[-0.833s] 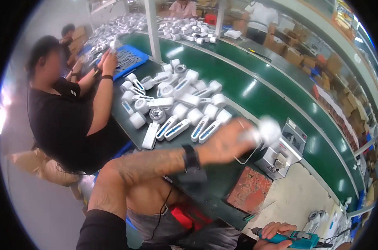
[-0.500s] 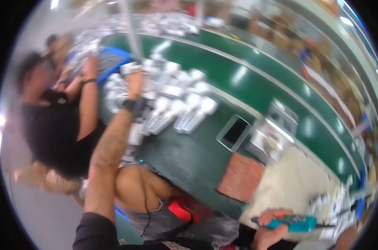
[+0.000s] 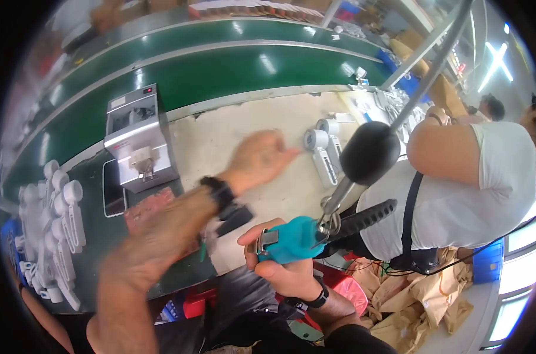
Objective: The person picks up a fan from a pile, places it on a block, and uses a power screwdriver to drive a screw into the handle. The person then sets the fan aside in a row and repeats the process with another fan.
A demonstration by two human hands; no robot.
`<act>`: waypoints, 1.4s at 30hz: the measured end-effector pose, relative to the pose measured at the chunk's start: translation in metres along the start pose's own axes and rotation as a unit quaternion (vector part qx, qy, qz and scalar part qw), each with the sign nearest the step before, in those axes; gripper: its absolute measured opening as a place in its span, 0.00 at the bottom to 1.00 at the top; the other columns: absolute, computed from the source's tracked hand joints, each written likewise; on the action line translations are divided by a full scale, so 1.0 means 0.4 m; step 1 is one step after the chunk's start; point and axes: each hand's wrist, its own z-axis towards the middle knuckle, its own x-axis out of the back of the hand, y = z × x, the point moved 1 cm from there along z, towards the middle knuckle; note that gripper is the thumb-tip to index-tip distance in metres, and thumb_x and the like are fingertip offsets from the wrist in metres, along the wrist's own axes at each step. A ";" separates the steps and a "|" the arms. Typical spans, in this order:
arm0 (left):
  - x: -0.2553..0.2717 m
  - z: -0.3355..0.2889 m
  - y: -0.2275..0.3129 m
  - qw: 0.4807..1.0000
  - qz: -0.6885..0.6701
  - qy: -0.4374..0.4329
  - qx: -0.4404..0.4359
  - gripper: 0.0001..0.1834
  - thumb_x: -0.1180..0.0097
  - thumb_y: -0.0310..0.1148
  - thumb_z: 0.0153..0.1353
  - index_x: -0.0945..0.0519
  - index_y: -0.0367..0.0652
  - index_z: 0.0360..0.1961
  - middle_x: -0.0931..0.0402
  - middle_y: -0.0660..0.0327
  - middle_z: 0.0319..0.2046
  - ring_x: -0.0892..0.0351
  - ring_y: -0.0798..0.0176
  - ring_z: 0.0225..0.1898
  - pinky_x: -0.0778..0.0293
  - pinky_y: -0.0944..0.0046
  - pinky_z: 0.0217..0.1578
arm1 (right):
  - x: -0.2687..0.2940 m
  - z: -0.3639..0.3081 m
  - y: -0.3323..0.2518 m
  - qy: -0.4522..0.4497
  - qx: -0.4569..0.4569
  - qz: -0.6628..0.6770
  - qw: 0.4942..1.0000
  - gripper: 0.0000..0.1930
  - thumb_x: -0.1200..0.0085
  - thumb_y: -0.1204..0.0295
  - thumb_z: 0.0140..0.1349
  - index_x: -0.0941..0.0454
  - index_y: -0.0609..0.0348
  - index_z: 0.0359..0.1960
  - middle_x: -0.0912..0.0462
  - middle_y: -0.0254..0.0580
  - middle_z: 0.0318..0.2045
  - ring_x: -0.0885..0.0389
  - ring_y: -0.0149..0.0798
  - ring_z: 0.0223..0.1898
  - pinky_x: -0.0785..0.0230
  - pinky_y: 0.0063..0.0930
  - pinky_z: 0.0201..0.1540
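Note:
My left hand (image 3: 259,160) is over the beige mat (image 3: 212,133), somewhat blurred. Its thumb stands apart from loosely bent fingers, and nothing shows in it. To its right lie white plastic parts (image 3: 324,162) with round ring heads and long handles; a gap separates them from the hand. My right hand (image 3: 288,274) is wrapped around a teal electric screwdriver (image 3: 291,241) near the mat's front edge. The screwdriver is tilted, its bit end to the left. A metal hook and a cable with a black bulb-shaped piece (image 3: 371,153) join its rear end.
At the left, many similar white parts (image 3: 58,230) lie in a pile. A grey box-shaped machine (image 3: 139,138) stands beside a phone (image 3: 113,192) and a reddish pad (image 3: 153,206). Green conveyor belts (image 3: 221,68) run behind. A person in a white shirt (image 3: 451,189) works at right.
The view has swung to the right. My left hand has left the pile of white parts and come over the mat. My right hand still holds the screwdriver, now nearer the middle of view.

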 end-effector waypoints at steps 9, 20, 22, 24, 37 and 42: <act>-0.293 0.125 0.020 0.989 0.065 -0.052 0.120 0.29 0.41 0.61 0.56 0.16 0.41 0.35 0.18 0.49 0.37 0.19 0.43 0.43 0.25 0.47 0.46 | 0.079 0.005 -0.025 0.032 -0.022 0.013 0.999 0.31 0.29 0.53 0.58 0.24 0.71 0.48 0.22 0.36 0.30 0.25 0.28 0.29 0.33 0.22 0.34; 0.146 -0.073 0.005 0.997 0.050 0.010 0.061 0.18 0.37 0.44 0.54 0.17 0.38 0.34 0.18 0.47 0.31 0.17 0.42 0.37 0.22 0.49 0.40 | -0.006 0.034 -0.011 0.087 0.030 -0.026 0.995 0.31 0.33 0.49 0.59 0.24 0.69 0.47 0.22 0.38 0.28 0.24 0.31 0.27 0.34 0.23 0.30; 0.244 -0.159 0.014 0.997 0.063 0.037 0.014 0.16 0.37 0.41 0.55 0.18 0.39 0.38 0.18 0.51 0.32 0.16 0.45 0.37 0.21 0.51 0.40 | -0.012 0.060 0.012 0.086 0.068 -0.081 0.991 0.34 0.38 0.42 0.61 0.25 0.67 0.45 0.24 0.37 0.24 0.24 0.32 0.26 0.34 0.24 0.29; 0.338 -0.262 0.009 0.994 0.110 -0.006 0.019 0.14 0.39 0.38 0.59 0.20 0.38 0.39 0.20 0.52 0.34 0.18 0.44 0.37 0.22 0.52 0.38 | -0.026 0.091 0.053 0.077 0.099 -0.092 0.988 0.32 0.41 0.42 0.64 0.26 0.66 0.45 0.24 0.37 0.24 0.24 0.32 0.25 0.34 0.25 0.29; 0.408 -0.539 -0.131 0.985 0.171 0.018 -0.012 0.23 0.41 0.46 0.63 0.21 0.39 0.51 0.26 0.49 0.53 0.26 0.46 0.53 0.32 0.48 0.57 | -0.226 0.252 0.041 -0.041 0.173 0.014 0.984 0.29 0.48 0.38 0.65 0.36 0.55 0.36 0.37 0.31 0.19 0.36 0.29 0.19 0.41 0.25 0.23; 0.398 -0.534 -0.149 0.991 0.127 -0.002 -0.030 0.26 0.38 0.49 0.61 0.22 0.45 0.55 0.27 0.55 0.49 0.28 0.51 0.49 0.29 0.49 0.50 | -0.298 0.356 0.059 -0.019 0.178 0.017 0.984 0.28 0.50 0.41 0.68 0.31 0.57 0.41 0.34 0.33 0.22 0.35 0.30 0.22 0.40 0.25 0.27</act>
